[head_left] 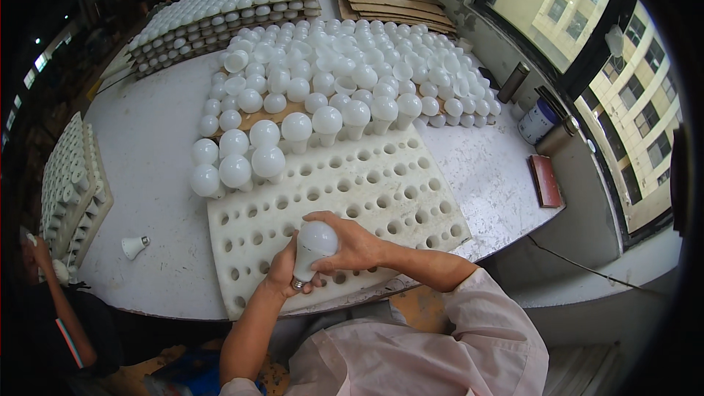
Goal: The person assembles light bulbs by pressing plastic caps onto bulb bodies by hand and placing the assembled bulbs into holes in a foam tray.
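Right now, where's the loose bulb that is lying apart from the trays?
In the head view, the loose bulb lies on its side on the white table at the person's left, between the foam tray and the stacked trays.

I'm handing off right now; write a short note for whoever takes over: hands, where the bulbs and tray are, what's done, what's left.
Left hand: holds the base end of one white bulb.
Right hand: wrapped over that bulb's dome.
Foam tray: on the table directly in front, holes up.
Done: a few bulbs stand at the tray's far left corner.
Left: most holes are unfilled; the held bulb is not seated.
Loose bulbs are heaped beyond the tray; one stray bulb lies to the left.
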`<state>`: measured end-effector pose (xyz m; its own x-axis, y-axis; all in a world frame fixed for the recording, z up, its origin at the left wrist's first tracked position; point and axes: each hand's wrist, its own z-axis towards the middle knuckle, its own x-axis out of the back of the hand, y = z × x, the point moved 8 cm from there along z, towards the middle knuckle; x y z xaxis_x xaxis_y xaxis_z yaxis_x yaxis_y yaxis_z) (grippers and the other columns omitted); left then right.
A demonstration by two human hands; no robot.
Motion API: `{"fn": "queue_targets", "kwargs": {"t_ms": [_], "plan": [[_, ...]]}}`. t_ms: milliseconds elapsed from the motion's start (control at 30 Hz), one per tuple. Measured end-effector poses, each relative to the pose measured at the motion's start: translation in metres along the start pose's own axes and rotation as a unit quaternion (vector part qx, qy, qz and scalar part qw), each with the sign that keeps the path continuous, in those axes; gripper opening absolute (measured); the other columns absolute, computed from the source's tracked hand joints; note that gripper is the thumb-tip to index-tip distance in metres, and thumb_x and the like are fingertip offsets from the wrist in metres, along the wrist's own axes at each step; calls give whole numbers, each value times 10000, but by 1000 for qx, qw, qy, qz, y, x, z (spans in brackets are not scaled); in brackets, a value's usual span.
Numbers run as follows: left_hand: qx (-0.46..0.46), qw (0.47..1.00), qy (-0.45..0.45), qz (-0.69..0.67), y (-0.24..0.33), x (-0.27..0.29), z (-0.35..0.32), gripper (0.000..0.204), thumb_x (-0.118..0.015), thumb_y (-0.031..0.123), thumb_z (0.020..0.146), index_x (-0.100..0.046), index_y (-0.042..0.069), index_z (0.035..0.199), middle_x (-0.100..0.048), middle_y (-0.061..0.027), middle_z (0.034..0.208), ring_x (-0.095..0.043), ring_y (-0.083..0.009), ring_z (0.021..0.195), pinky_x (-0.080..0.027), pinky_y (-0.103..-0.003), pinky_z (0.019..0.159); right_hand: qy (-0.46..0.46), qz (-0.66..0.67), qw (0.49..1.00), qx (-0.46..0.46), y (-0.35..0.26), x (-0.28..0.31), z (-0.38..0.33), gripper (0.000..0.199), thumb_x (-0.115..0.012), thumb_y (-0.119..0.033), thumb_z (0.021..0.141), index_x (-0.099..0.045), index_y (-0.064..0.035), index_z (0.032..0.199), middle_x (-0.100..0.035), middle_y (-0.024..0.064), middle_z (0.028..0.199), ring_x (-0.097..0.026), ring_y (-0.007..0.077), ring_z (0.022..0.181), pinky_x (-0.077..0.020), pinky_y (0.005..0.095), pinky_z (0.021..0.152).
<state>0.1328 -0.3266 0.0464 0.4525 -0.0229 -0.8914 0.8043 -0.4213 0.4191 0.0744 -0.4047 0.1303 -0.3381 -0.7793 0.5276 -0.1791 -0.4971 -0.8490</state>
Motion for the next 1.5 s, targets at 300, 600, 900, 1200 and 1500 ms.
{"fn": "queue_targets", "kwargs": {"t_ms": [300, 600, 900, 1200, 1500], "plan": [[-423, 588, 587, 362, 148, 93, -203, 284, -594, 100, 911, -535, -77, 1124, -643, -212, 1100, -679, -249, 925, -551, -263, 624, 213, -161, 960, 80, 31, 91, 90, 805, -797, -215, 703, -356, -123, 1370, -475, 176, 1209, -557, 385, 1046, -490, 433, 885], [-123, 300, 898, 297, 257, 282, -346, 1027, -588, 778, 696, -510, -103, 1220, -595, -266, 1178, -604, -389, 1058, -478, -460, 908, 203, -242, 940, 130, 3, 104, 84, 658, -775, -203, 735, -495, -132, 1326, -503, 128, 1228, -591, 266, 936, -533, 366, 774], [-110, 254, 822, 498, 338, 362, -328, 585, -654, 455, 832, -615, -88, 1046, -667, -230, 999, -644, -388, 890, -509, -449, 765, 502, -295, 805, -111, 161, 311, -23, 261, -703, -127, 803, -638, -78, 1052, -646, 98, 996, -640, 233, 833, -523, 359, 715], [42, 235, 671, 702, 282, 247, -253, 359, -496, 185, 963, -564, -6, 1259, -605, -247, 1186, -580, -364, 1071, -471, -434, 893, 267, -433, 808, -297, 258, 364, -6, 875, -818, -368, 659, -422, -173, 1414, -517, 134, 1311, -487, 323, 1194, -422, 404, 1010], [-436, 766, 294, 369, 165, 32, -143, 360, -539, 168, 939, -567, -92, 1187, -652, -206, 1072, -642, -228, 798, -529, -308, 660, 404, 413, 815, -36, 210, 316, -92, 770, -689, -437, 813, -337, -29, 1364, -616, 179, 1118, -659, 202, 818, -520, 259, 483]]}}
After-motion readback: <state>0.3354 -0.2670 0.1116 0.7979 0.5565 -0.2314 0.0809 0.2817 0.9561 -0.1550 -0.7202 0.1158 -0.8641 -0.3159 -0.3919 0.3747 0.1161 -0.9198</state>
